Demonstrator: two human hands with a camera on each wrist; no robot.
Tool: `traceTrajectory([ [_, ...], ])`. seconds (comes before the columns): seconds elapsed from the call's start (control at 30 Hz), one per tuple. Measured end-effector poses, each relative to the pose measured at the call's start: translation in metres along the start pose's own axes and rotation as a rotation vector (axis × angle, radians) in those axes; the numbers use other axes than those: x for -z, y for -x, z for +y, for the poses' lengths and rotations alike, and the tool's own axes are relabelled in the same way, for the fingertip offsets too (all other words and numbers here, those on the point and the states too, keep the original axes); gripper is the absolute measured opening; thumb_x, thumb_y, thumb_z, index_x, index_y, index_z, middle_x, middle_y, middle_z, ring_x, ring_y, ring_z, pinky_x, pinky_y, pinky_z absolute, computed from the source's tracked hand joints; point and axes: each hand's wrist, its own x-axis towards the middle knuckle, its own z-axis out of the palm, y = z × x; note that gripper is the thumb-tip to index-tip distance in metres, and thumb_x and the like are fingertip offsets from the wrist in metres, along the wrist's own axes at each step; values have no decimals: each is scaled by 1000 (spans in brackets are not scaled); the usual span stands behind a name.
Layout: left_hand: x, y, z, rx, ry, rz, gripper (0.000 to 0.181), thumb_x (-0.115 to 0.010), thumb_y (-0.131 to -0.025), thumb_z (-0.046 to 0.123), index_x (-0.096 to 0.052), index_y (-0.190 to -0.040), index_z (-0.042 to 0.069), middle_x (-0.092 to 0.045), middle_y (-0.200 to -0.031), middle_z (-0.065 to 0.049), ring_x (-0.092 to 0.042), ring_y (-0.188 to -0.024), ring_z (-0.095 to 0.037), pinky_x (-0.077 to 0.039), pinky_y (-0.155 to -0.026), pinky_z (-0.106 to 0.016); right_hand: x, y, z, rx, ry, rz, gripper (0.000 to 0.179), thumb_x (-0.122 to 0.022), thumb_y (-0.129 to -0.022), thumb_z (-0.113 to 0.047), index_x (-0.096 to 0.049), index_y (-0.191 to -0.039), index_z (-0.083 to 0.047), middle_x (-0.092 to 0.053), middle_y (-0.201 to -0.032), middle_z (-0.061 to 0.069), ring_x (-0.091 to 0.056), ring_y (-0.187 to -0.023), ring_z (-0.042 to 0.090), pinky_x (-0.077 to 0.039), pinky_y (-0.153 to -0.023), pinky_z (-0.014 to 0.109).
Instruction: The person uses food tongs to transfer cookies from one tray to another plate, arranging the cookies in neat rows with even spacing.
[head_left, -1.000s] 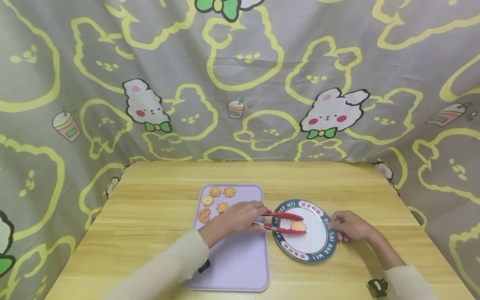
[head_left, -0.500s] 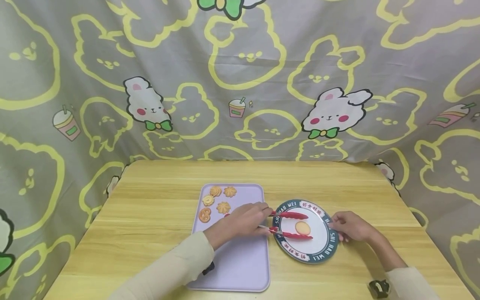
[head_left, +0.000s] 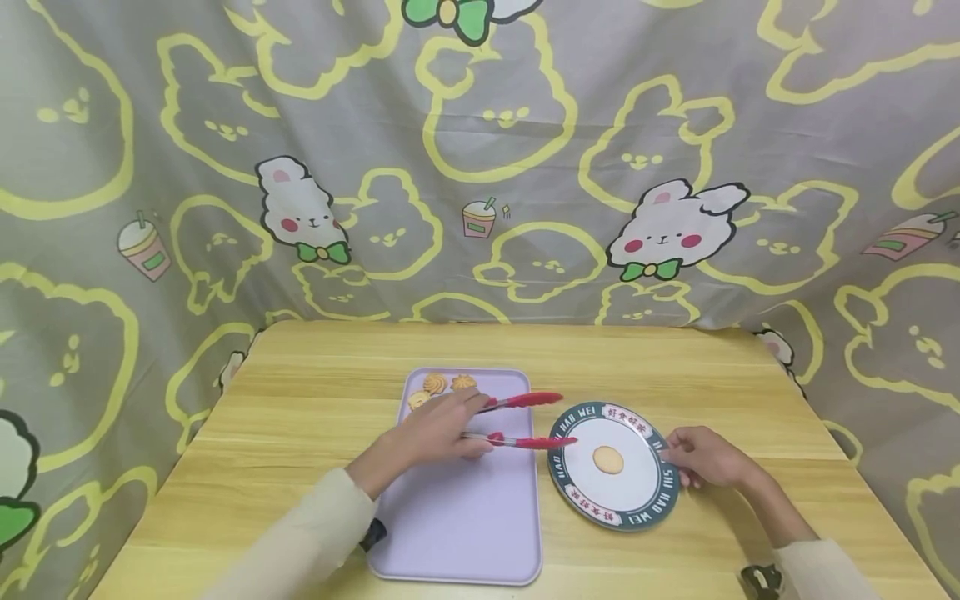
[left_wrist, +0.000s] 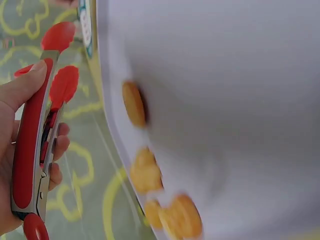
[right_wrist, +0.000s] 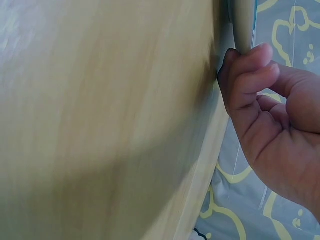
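My left hand (head_left: 438, 427) grips red-and-steel food tongs (head_left: 536, 442) above the lilac tray (head_left: 465, 533). Their red tips are spread apart near the plate's left rim, with nothing between them. A plain round cookie (head_left: 608, 459) lies on the white middle of the green-rimmed plate (head_left: 630, 492). At the plate's right edge, my right hand (head_left: 703, 456) pinches the rim between thumb and fingers. Several cookies (head_left: 435, 383) sit at the tray's far left, partly hidden by my left hand. The left wrist view shows a round cookie (left_wrist: 134, 103) near the tray's edge.
Both tray and plate lie on a wooden table (head_left: 300, 375), the plate to the tray's right. A patterned curtain (head_left: 375, 192) hangs behind and around the table. A dark strap-like object (head_left: 761, 581) shows by the right sleeve.
The tongs opened and let go of the round cookie, which now rests on the plate. My left hand moved left with them, back over the tray. The right hand stayed on the rim.
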Motion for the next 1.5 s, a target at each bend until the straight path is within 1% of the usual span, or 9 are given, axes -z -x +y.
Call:
traceTrajectory([
  [0.17, 9, 26, -31, 7, -5, 96, 63, -70, -82, 45, -55, -125, 0, -62, -114, -11, -60, -101, -22, -53, -86, -38, 0, 0, 0, -1, 4, -1, 20, -56, -94, -15, -55, -96, 5, -56, -61, 3, -50, -51, 11, -45, -46, 25],
  [0.23, 13, 39, -41, 28, -11, 109, 62, -71, -82, 44, -55, -124, 0, -62, -111, -11, -60, -95, -21, -54, -83, -38, 0, 0, 0, -3, 3, -2, 21, -56, -94, -16, -55, -96, 5, -56, -61, 3, -50, -51, 11, -45, -46, 24],
  [0.4, 20, 68, -62, 123, 1, 108, 68, -71, -80, 47, -55, -127, 0, -62, -114, -13, -62, -103, -25, -53, -88, -43, 0, 0, 0, -11, -2, -5, 21, -56, -94, -17, -55, -95, 4, -56, -61, 3, -50, -52, 12, -44, -46, 24],
  [0.47, 21, 76, -69, 144, 2, 113, 69, -72, -79, 47, -55, -126, 0, -63, -113, -13, -62, -103, -26, -53, -88, -44, 0, 1, 0, -13, -1, -5, 22, -57, -94, -18, -55, -95, 4, -56, -61, 3, -51, -52, 12, -44, -46, 24],
  [0.6, 19, 88, -78, 156, -10, 125, 65, -74, -78, 43, -57, -123, -1, -63, -107, -12, -62, -96, -24, -54, -84, -43, 1, 1, 2, -11, 4, -4, 22, -57, -94, -18, -55, -96, 4, -56, -62, 4, -51, -52, 12, -44, -46, 24],
  [0.87, 10, 98, -84, 211, 35, 81, 64, -74, -79, 43, -58, -123, -1, -62, -102, -9, -58, -87, -18, -54, -78, -39, 0, 1, 4, 5, 5, -4, 24, -57, -93, -19, -55, -97, 5, -57, -62, 3, -51, -51, 11, -44, -46, 24],
  [1.03, 4, 98, -85, 199, 38, 61, 61, -71, -81, 43, -58, -121, -1, -62, -101, -8, -56, -86, -15, -54, -79, -38, -1, 0, 5, 6, 9, 3, 25, -57, -93, -20, -55, -97, 5, -56, -61, 3, -51, -51, 11, -45, -46, 24],
  [1.23, 0, 98, -86, 177, 26, 100, 54, -72, -81, 40, -60, -116, 1, -63, -99, -6, -59, -88, -16, -54, -80, -38, -1, 0, 5, 0, 11, 1, 26, -57, -94, -21, -55, -98, 4, -56, -62, 3, -51, -51, 11, -45, -46, 24],
  [1.5, -3, 99, -87, 179, 19, 110, 48, -72, -82, 38, -61, -114, 3, -63, -96, -5, -57, -84, -14, -54, -76, -37, 0, 0, 5, -22, 21, -3, 26, -57, -94, -21, -56, -100, 4, -57, -62, 3, -51, -52, 12, -44, -46, 24],
])
